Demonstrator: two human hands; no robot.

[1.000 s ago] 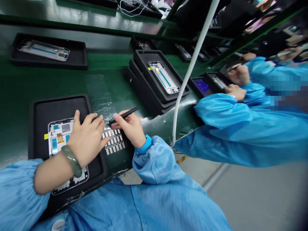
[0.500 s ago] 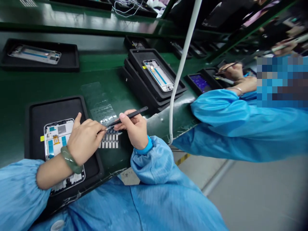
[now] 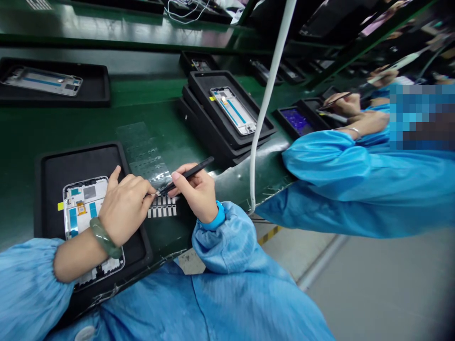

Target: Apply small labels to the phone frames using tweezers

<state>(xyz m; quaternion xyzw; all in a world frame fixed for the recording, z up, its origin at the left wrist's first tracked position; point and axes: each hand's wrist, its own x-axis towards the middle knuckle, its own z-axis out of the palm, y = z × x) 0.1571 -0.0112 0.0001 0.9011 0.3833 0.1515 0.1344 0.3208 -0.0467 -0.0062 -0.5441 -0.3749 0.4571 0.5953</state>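
Downward from the head camera, the right hand [image 3: 196, 195] is seen clenched around black tweezers [image 3: 190, 174], with their tips brought just beside the fingertips [image 3: 151, 195] of the left hand [image 3: 124, 208]. That left hand is half-curled, and whether anything is pinched there cannot be told. It is held over a phone frame [image 3: 85, 201] lying in a black tray [image 3: 44, 189] on a green bench [image 3: 88, 123]. Rows of small white pads [image 3: 162, 207] are laid just beside the tray, under the tweezers, with a clear film sheet [image 3: 145, 156] beyond them. Farther along, another frame [image 3: 232, 110] is held in stacked trays [image 3: 199, 85]. A co-worker's hand [image 3: 343, 104] is seen gripping slim tweezers [image 3: 334, 101] near a lit screen [image 3: 296, 121], and a white hose [image 3: 270, 85] is hung between.
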